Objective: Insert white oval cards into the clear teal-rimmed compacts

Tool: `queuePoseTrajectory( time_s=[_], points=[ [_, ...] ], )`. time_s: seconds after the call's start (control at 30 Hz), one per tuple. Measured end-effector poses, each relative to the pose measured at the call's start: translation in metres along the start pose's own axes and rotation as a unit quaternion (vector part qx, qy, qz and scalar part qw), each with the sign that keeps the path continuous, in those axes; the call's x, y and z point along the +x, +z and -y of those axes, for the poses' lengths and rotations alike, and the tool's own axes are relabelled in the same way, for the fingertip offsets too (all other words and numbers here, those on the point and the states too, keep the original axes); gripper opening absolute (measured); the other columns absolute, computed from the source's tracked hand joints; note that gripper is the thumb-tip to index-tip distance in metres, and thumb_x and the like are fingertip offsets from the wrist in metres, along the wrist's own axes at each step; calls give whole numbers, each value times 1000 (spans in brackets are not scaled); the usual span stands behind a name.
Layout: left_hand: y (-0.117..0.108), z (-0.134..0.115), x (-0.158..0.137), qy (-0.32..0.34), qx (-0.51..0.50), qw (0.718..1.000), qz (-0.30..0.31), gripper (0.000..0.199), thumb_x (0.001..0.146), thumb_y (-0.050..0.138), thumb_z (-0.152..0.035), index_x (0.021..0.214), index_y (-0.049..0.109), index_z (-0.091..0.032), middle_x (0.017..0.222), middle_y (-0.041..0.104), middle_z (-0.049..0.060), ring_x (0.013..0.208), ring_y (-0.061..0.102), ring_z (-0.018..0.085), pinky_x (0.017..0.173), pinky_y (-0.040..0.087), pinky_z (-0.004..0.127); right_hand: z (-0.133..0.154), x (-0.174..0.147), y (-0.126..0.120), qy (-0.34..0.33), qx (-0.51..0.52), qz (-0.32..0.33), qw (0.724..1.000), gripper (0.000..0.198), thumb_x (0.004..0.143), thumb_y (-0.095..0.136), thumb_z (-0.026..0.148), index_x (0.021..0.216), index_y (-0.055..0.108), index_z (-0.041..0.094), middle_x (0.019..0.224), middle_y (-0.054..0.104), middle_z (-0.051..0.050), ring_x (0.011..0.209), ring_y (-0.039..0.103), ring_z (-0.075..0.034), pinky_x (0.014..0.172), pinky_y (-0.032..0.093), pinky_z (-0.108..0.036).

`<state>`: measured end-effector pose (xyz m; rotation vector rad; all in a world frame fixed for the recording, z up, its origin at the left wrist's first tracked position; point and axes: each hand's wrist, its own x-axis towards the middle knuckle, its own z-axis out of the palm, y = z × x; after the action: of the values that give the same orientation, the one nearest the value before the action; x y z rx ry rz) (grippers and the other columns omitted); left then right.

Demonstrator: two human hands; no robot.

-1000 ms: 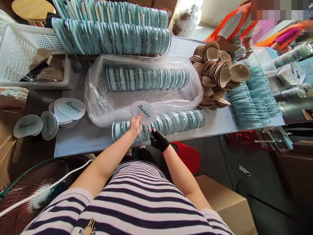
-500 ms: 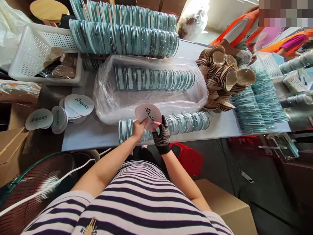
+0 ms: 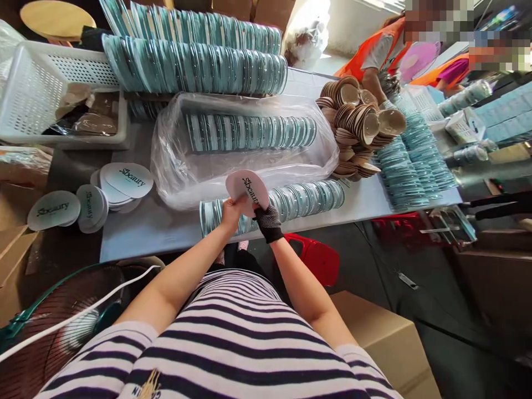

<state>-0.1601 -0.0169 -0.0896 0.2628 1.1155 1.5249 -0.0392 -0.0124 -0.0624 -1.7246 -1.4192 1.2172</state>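
Both my hands hold a round pinkish-white card point(image 3: 245, 185) printed with "beauty" lettering, tilted above the near table edge. My bare left hand point(image 3: 233, 213) pinches its lower left side. My right hand point(image 3: 268, 220), in a dark mesh glove with bare fingertips, grips its lower right side. Beneath and behind the card lies a row of clear round packs with teal edges point(image 3: 307, 202), partly hidden by my hands. Just beyond, a plastic-lined tray point(image 3: 245, 163) carries another row of round packs point(image 3: 253, 133).
Loose printed round cards point(image 3: 127, 180) lie to the left near a white basket point(image 3: 33, 100). Long rows of packs point(image 3: 195, 66) stand at the back. Brown oval pieces point(image 3: 357, 122) and stacked packs point(image 3: 409, 177) are right. A co-worker's arm point(image 3: 374, 86) reaches in there. A fan point(image 3: 62, 327) stands lower left.
The view has swung to the right, so the table's things sit further left. Both hands keep hold of the card, which is in much the same pose. The co-worker's arm has shifted slightly.
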Motion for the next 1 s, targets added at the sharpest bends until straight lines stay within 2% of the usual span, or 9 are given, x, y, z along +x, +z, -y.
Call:
queuePoseTrajectory(
  time_s=[0.07, 0.17, 0.2, 0.27, 0.33, 0.4, 0.67, 0.87, 1.0],
  points=[
    [1, -7, 6, -15, -33, 999, -8, 25, 69, 82, -36, 78, 71, -15, 79, 75, 4, 76, 69, 17, 74, 53, 28, -1, -7, -13, 1, -14, -95, 995, 40, 86, 46, 44, 104, 65, 14, 91, 70, -8, 76, 66, -17, 63, 54, -27],
    [-5, -20, 21, -24, -72, 996, -57, 16, 76, 78, -29, 83, 70, -17, 87, 76, 4, 89, 71, 17, 87, 53, 28, -16, -40, -43, -30, -163, -192, 967, 47, 90, 40, 47, 113, 65, 14, 101, 71, -14, 93, 66, -24, 74, 54, -32],
    [-9, -23, 27, -31, -75, 994, -72, 14, 77, 77, -27, 82, 69, -17, 88, 76, 4, 93, 71, 17, 90, 53, 29, -24, -55, -52, -36, -233, -179, 955, 48, 90, 41, 46, 113, 66, 13, 100, 71, -15, 95, 67, -26, 77, 53, -33],
    [-17, -25, 35, -53, -74, 992, -93, 12, 77, 77, -23, 79, 67, -16, 87, 76, 5, 97, 70, 18, 94, 52, 29, -41, -83, -60, -45, -346, -91, 933, 45, 90, 41, 43, 114, 68, 15, 97, 72, -15, 92, 68, -26, 78, 51, -32],
    [-21, -24, 39, -72, -74, 989, -103, 11, 78, 76, -21, 79, 66, -16, 87, 77, 6, 100, 70, 18, 97, 52, 31, -53, -102, -56, -47, -414, 8, 909, 44, 93, 38, 39, 118, 68, 19, 99, 74, -13, 88, 69, -24, 76, 50, -29],
    [-23, -21, 39, -82, -72, 989, -100, 10, 79, 75, -20, 81, 67, -15, 88, 77, 7, 101, 70, 19, 99, 52, 32, -56, -109, -46, -43, -444, 69, 892, 44, 96, 35, 36, 125, 65, 22, 103, 74, -10, 88, 69, -23, 74, 48, -26],
    [-21, -19, 35, -95, -62, 992, -59, 8, 82, 73, -19, 84, 69, -13, 85, 77, 8, 94, 72, 18, 100, 51, 32, -37, -94, -27, 46, -470, 132, 872, 36, 96, 43, 41, 125, 60, 26, 92, 73, -7, 79, 69, -20, 60, 40, -24],
    [-19, -19, 32, -89, -73, 992, -52, 5, 83, 71, -16, 87, 71, -13, 84, 77, 6, 93, 72, 17, 100, 50, 31, -46, -48, 8, 51, -464, 171, 868, 31, 99, 43, 37, 121, 56, 18, 94, 71, -13, 85, 69, -23, 64, 40, -26],
    [-22, -22, 36, -103, -92, 987, -81, 3, 85, 68, -14, 87, 70, -13, 86, 77, 6, 93, 72, 15, 100, 50, 28, -47, -43, 13, 37, -490, 166, 855, 35, 102, 32, 43, 118, 53, 20, 97, 71, -10, 87, 69, -21, 66, 41, -26]
  ],
)
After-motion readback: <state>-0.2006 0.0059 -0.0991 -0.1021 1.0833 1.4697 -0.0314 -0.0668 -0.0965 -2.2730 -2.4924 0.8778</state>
